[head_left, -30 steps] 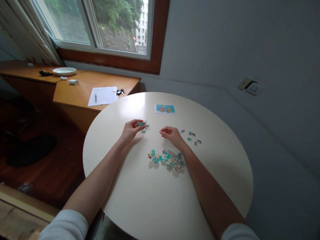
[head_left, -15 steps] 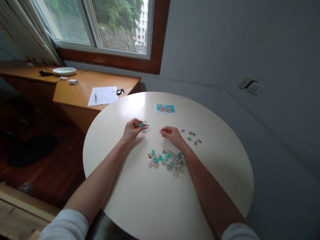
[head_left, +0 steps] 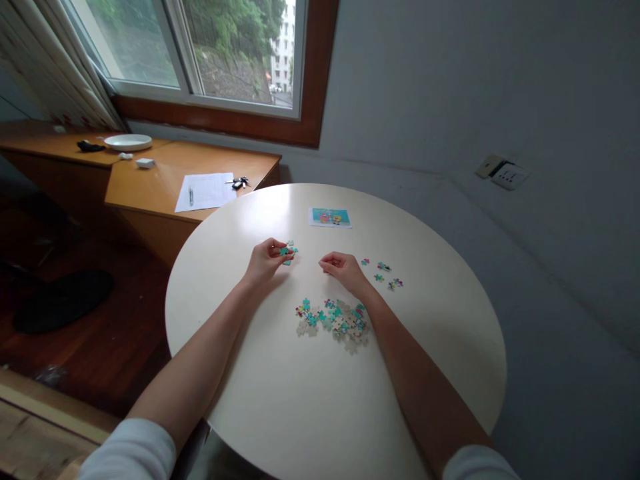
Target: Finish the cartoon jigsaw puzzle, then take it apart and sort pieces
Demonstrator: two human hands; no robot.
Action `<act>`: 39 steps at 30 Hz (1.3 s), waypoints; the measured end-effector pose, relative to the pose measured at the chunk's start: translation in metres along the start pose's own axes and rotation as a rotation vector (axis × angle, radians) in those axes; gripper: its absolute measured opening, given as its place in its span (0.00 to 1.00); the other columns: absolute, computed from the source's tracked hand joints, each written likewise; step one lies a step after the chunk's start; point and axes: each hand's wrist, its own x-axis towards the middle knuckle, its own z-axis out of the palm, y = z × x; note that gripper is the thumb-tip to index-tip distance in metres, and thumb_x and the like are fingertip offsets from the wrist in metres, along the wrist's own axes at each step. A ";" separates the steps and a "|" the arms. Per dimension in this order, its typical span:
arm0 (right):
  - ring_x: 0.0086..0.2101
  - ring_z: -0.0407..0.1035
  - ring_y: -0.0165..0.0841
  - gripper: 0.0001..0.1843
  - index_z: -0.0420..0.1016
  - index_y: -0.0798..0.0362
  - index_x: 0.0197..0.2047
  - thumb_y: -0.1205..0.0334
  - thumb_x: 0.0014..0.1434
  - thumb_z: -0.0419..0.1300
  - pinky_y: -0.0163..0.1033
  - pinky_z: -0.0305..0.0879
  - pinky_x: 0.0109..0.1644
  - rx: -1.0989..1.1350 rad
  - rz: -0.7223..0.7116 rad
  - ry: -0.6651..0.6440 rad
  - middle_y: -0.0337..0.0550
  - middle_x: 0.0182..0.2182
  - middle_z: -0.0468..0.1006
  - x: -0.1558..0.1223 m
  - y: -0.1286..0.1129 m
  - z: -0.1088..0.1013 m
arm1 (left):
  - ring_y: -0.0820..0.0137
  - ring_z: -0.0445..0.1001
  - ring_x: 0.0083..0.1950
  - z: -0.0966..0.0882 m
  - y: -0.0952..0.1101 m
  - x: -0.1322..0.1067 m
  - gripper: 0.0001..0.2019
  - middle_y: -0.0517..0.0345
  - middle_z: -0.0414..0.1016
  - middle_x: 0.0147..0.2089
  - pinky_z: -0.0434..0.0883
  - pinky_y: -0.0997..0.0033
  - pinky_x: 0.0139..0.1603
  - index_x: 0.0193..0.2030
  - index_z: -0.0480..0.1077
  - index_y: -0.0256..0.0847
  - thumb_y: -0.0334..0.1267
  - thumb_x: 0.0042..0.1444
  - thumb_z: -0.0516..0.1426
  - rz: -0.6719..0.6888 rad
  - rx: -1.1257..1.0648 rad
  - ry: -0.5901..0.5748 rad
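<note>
My left hand (head_left: 265, 259), over the left middle of the round table, pinches a teal puzzle piece (head_left: 285, 251) between thumb and fingers. Right around its fingertips lie a few other teal pieces, partly covered by the hand. My right hand (head_left: 344, 268) rests on the table to the right, fingers curled and closed, with no piece showing in them. Nearer to me, between my forearms, is a loose pile of puzzle pieces (head_left: 337, 319), some face up in teal and mixed colours, some grey side up. Several multicoloured pieces (head_left: 395, 284) lie apart beyond my right wrist.
A small picture card (head_left: 331, 217) with cartoon figures lies at the far side of the white round table (head_left: 280, 400). On the wooden desk (head_left: 165, 160) behind are a paper sheet (head_left: 210, 190) with a pen, keys (head_left: 241, 183) and a white plate (head_left: 129, 142).
My left hand has lowered slightly with the teal puzzle piece, bringing it closer to the pieces by its fingertips. My right hand stays in place.
</note>
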 end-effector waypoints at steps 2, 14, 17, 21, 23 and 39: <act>0.25 0.66 0.27 0.15 0.73 0.55 0.26 0.53 0.40 0.67 0.35 0.63 0.32 0.005 0.001 0.001 0.37 0.22 0.72 0.000 0.000 0.000 | 0.65 0.78 0.33 0.000 0.000 0.000 0.20 0.54 0.78 0.29 0.76 0.62 0.38 0.30 0.66 0.36 0.40 0.33 0.69 0.001 0.006 -0.001; 0.24 0.65 0.27 0.14 0.73 0.55 0.27 0.54 0.41 0.67 0.36 0.63 0.32 0.003 -0.006 -0.005 0.37 0.22 0.72 0.000 0.001 0.000 | 0.70 0.76 0.27 0.000 -0.001 0.001 0.19 0.60 0.74 0.25 0.76 0.67 0.31 0.28 0.62 0.38 0.40 0.35 0.68 0.052 0.064 -0.006; 0.24 0.65 0.27 0.14 0.73 0.55 0.26 0.54 0.40 0.67 0.36 0.63 0.32 0.016 0.003 0.001 0.37 0.21 0.72 0.000 0.001 0.000 | 0.72 0.75 0.25 -0.001 -0.002 0.002 0.18 0.62 0.72 0.24 0.76 0.69 0.29 0.28 0.62 0.38 0.39 0.36 0.67 0.075 0.093 -0.014; 0.25 0.65 0.27 0.14 0.73 0.55 0.26 0.54 0.40 0.67 0.35 0.62 0.32 0.027 0.014 0.001 0.37 0.22 0.72 0.000 0.000 0.000 | 0.74 0.73 0.25 -0.001 -0.003 0.004 0.18 0.64 0.71 0.23 0.74 0.72 0.27 0.28 0.62 0.38 0.38 0.35 0.67 0.098 0.120 -0.021; 0.25 0.65 0.26 0.13 0.73 0.55 0.26 0.54 0.40 0.67 0.35 0.62 0.32 0.029 0.012 -0.003 0.37 0.22 0.72 0.000 0.000 0.000 | 0.75 0.73 0.25 -0.001 -0.003 0.003 0.18 0.64 0.70 0.24 0.73 0.73 0.27 0.28 0.63 0.38 0.38 0.35 0.67 0.110 0.127 -0.018; 0.24 0.65 0.27 0.13 0.73 0.54 0.26 0.54 0.40 0.67 0.35 0.62 0.31 0.020 0.000 0.002 0.36 0.21 0.72 0.001 0.001 0.001 | 0.73 0.71 0.27 0.000 0.002 0.002 0.22 0.62 0.69 0.25 0.70 0.71 0.29 0.27 0.63 0.39 0.46 0.30 0.69 0.163 0.297 0.034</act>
